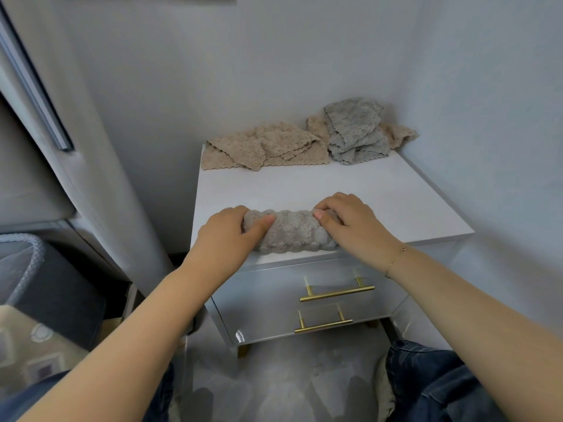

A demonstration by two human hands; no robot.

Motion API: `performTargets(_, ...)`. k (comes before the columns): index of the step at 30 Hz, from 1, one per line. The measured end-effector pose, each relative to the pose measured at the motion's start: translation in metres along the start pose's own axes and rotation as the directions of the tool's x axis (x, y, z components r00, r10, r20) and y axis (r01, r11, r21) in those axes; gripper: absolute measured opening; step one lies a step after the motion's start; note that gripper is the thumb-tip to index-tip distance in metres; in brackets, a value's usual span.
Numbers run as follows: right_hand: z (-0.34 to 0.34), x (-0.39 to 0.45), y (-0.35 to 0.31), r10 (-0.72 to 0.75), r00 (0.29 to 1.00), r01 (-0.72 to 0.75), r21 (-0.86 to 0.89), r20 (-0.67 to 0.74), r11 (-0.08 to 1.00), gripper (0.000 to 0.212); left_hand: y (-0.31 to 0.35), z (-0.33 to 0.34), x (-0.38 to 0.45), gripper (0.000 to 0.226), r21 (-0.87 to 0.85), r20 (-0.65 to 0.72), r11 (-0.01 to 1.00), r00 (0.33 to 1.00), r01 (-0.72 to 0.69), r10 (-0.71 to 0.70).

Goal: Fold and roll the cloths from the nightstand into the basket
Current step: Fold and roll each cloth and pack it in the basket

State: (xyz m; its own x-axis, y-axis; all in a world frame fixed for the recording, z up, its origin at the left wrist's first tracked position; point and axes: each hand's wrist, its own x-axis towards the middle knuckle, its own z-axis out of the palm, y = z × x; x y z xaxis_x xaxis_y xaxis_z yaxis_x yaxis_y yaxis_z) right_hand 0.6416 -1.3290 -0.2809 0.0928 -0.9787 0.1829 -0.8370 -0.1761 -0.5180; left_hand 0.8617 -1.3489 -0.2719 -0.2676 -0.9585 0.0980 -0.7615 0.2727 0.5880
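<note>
A grey bumpy cloth (292,233) lies rolled into a thick tube at the front edge of the white nightstand (380,196). My left hand (228,236) grips its left end, fingers curled over the top and thumb on the front. My right hand (353,226) grips the right end the same way. At the back of the nightstand lie a crumpled beige cloth (259,147) and a grey cloth (355,132) heaped on another beige one (399,132). A grey woven basket (21,263) shows at the left edge, low down.
The nightstand stands in a corner, walls behind and to the right. Two drawers with gold bar handles (336,292) face me. A bed with a dark cover (58,300) is on the left. My knees in jeans (441,379) are below.
</note>
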Motion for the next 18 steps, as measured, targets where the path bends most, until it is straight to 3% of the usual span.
performTargets(3,0.002,0.005,-0.002,-0.064,0.994,0.059,-0.057,-0.092,0.997,0.017,-0.001,-0.002,0.009,0.054,0.176,0.018,0.982,0.997,0.073,-0.077)
performTargets(7,0.008,0.01,0.0,-0.133,0.991,0.132,-0.053,-0.013,0.99,0.027,-0.003,-0.008,0.014,0.066,0.01,0.186,0.993,0.976,0.115,-0.114)
performTargets(11,0.005,0.007,0.002,-0.167,0.984,0.167,-0.009,0.06,0.986,0.03,-0.002,-0.013,0.01,0.057,-0.055,0.294,0.994,0.953,0.096,-0.076)
performTargets(15,-0.007,-0.001,-0.009,-0.133,0.978,0.121,0.082,0.161,0.989,0.046,0.0,-0.011,0.005,0.049,-0.129,0.158,0.991,0.987,0.02,0.0)
performTargets(18,-0.013,-0.007,-0.017,-0.101,0.976,0.076,0.132,0.195,0.988,0.043,0.005,-0.011,0.002,0.04,-0.34,0.074,0.94,0.997,0.011,0.015)
